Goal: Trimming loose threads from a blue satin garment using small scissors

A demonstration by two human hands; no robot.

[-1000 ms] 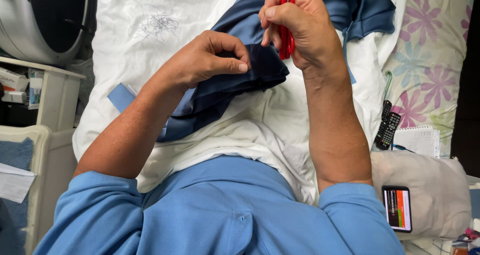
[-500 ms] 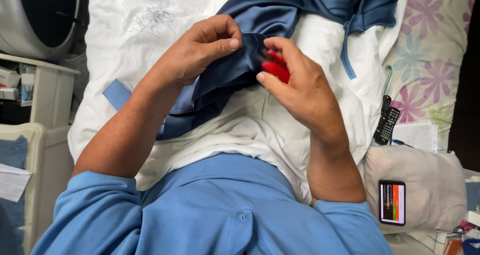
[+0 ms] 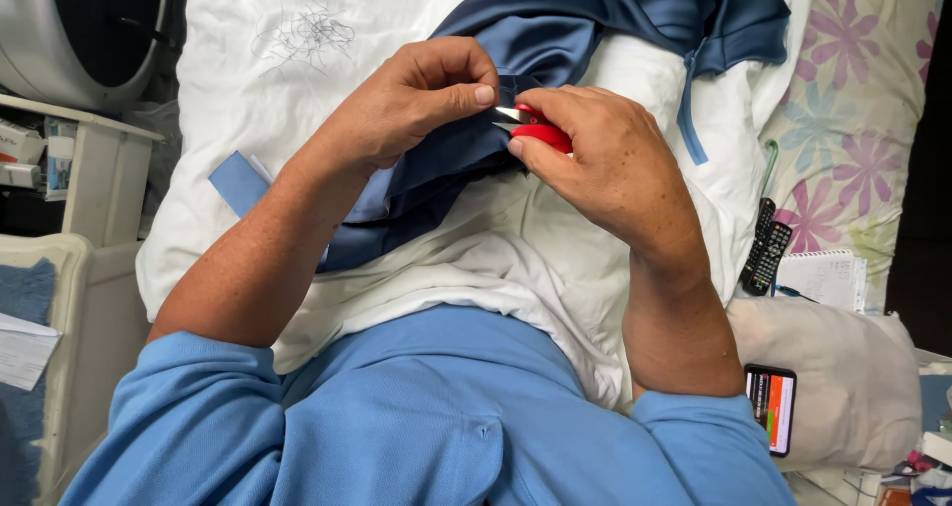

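My left hand (image 3: 412, 105) pinches a fold of dark blue fabric (image 3: 595, 20) that lies over a white pillow (image 3: 248, 50) on my lap. In my right hand (image 3: 600, 164) is a small red-handled snipper (image 3: 535, 129), its metal blades pointing left and meeting the fabric edge just under my left thumb. Both hands touch at the fabric. A tangle of loose thread (image 3: 302, 30) lies on the pillow's upper left.
Two black remote controls (image 3: 766, 253) and a notepad (image 3: 823, 278) lie on a flowered sheet (image 3: 863, 100) at right. A phone with a lit screen (image 3: 771, 407) rests on a beige cushion (image 3: 843, 367). White shelving (image 3: 69, 169) stands at left.
My right hand has come down from above the fabric and brought the red snipper's blades to the fold held by my left hand. The left hand has closed in tighter on the fabric.
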